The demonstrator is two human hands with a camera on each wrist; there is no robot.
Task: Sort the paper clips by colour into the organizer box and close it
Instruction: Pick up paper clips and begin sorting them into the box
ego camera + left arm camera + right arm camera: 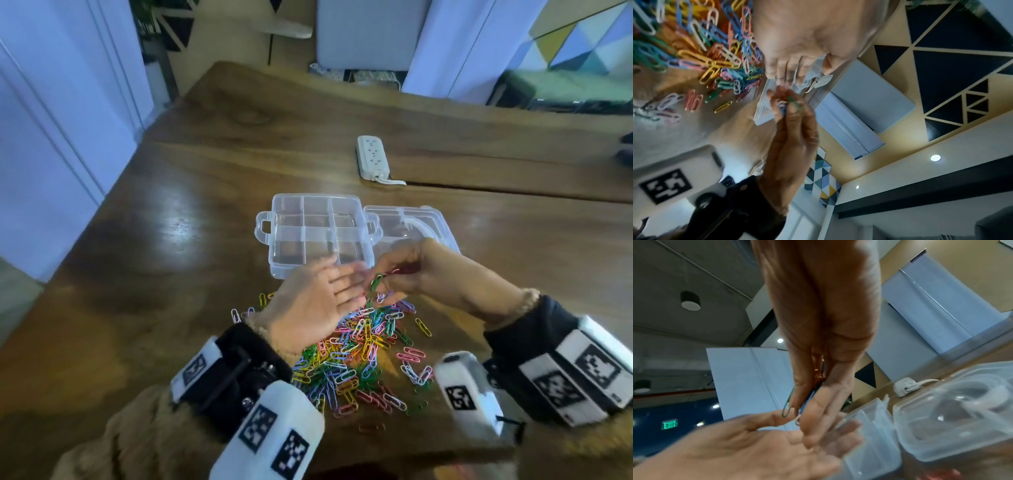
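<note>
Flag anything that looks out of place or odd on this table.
The right hand pinches a mixed bunch of clips, green, blue, white and red together, not one colour. Every compartment of the organizer box looks empty. A power strip lies beyond it, unrelated to sorting.

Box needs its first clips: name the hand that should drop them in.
Right. The right hand already pinches a few clips beside the open box; the left hand is open and holds nothing.

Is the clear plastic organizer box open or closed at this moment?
Open. The clear plastic organizer box shows its bare divided compartments, with no lid over them; a second clear plastic piece lies beside it on the right.
</note>
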